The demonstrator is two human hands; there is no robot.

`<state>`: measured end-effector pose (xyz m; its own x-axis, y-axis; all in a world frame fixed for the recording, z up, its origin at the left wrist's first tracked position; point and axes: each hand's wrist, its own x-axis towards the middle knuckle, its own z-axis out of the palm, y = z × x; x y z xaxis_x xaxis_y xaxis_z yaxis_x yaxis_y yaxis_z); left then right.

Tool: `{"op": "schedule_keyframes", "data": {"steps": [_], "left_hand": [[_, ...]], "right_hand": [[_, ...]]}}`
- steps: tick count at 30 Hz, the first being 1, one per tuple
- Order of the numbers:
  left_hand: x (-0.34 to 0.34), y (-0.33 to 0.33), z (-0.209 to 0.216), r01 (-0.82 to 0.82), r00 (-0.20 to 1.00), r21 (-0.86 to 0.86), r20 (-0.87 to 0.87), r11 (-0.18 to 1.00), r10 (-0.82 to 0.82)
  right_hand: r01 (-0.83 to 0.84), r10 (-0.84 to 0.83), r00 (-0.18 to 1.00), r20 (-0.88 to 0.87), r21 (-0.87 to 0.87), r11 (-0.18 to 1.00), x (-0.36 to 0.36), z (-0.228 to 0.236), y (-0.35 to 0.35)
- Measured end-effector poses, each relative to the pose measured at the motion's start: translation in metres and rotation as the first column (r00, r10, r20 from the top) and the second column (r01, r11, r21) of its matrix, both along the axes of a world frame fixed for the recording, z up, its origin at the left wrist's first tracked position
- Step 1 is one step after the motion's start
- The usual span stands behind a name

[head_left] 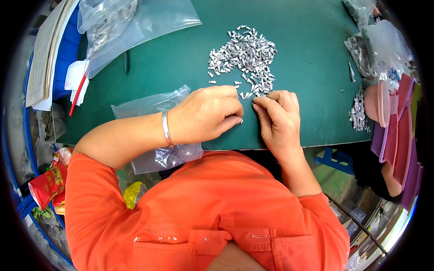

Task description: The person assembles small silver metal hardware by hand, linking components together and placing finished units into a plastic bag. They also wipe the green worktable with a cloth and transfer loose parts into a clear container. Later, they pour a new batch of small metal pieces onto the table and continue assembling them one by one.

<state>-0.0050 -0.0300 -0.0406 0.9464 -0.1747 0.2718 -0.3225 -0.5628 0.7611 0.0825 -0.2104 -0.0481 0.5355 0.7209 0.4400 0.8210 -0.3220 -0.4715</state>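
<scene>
A heap of small silvery metal parts (246, 49) lies on the green tabletop (312, 49), with a tail of loose pieces trailing toward me. My right hand (281, 115) is at the near end of that tail, thumb and forefinger pinched on what looks like one small metal part, mostly hidden by the fingertips. To its left, my left hand (208, 110) is closed, fingers curled down and thumb against the forefinger. A tiny bright bit of metal shows at its fingertips. Under my left forearm, a clear plastic bag (181, 156) hangs partly over the table's near edge.
Another clear bag (149, 22) with metal parts inside lies at the far left, near papers (45, 58) and a red pen (77, 95). On the right are a small pile of metal pieces (358, 110), plastic bags (384, 45) and a pink container (376, 101).
</scene>
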Motion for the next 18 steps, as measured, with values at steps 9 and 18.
{"op": "schedule_keyframes", "data": {"steps": [9, 18], "left_hand": [[0.001, 0.002, 0.003, -0.017, 0.997, -0.055, -0.076, 0.998, 0.013], [0.001, 0.002, -0.001, -0.007, 0.999, -0.069, -0.046, 0.998, 0.004]], "right_hand": [[-0.109, 0.146, 0.984, -0.103, 0.305, 0.946, -0.014, 0.000, -0.001], [-0.143, 0.235, 0.949, -0.212, 0.376, 0.916, -0.014, -0.005, 0.001]]}}
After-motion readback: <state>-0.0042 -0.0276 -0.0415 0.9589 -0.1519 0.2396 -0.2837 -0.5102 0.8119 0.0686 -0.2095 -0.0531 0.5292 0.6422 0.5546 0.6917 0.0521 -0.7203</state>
